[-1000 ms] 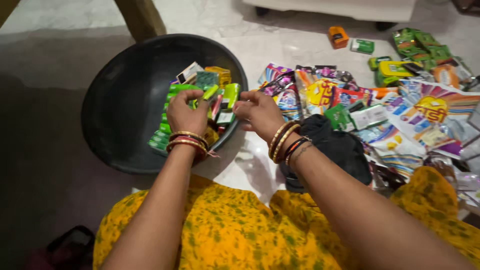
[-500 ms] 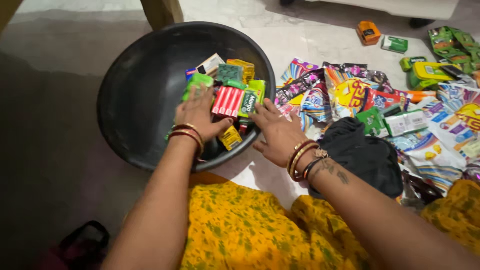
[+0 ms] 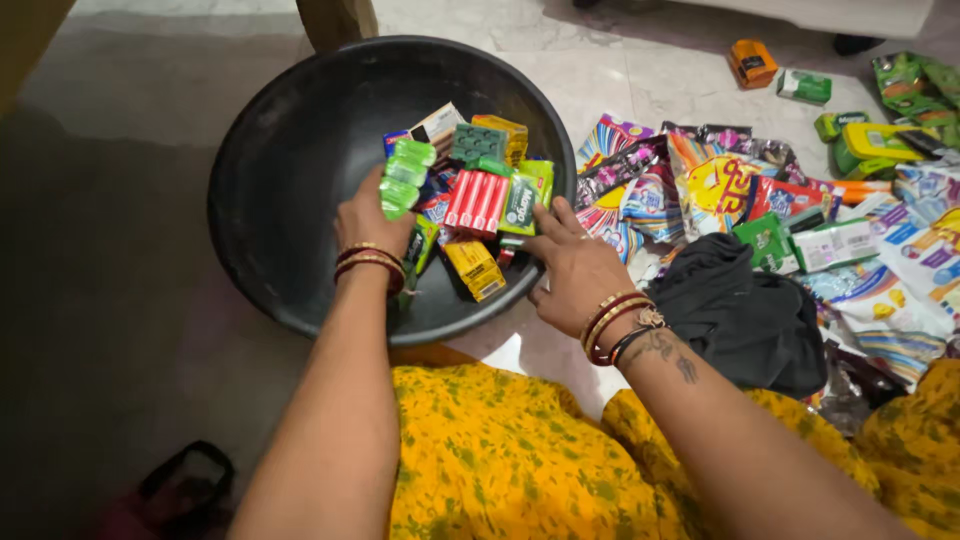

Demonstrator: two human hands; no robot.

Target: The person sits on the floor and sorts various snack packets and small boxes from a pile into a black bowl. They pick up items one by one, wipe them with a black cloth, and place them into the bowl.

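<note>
A stack of green bars [image 3: 404, 177] is clasped by the left hand [image 3: 368, 222] inside the black basin [image 3: 270, 190], among other small packets, while the right hand [image 3: 575, 270], fingers spread, is laid flat on the basin's rim beside the red packet [image 3: 477, 200].

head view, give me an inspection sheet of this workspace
surface: pale marble floor, person seated on it.
job's things: black basin holding small soap bars and packets: green stack, red pack, yellow bar.
clutter: colourful sachets spread right of the basin; dark cloth beside them.
grippers: left hand inside the basin at the green stack; right hand on the basin rim, fingers toward the packets.
cables: nothing seen.
surroundings: wooden leg behind the basin; black bag handle lower left.
</note>
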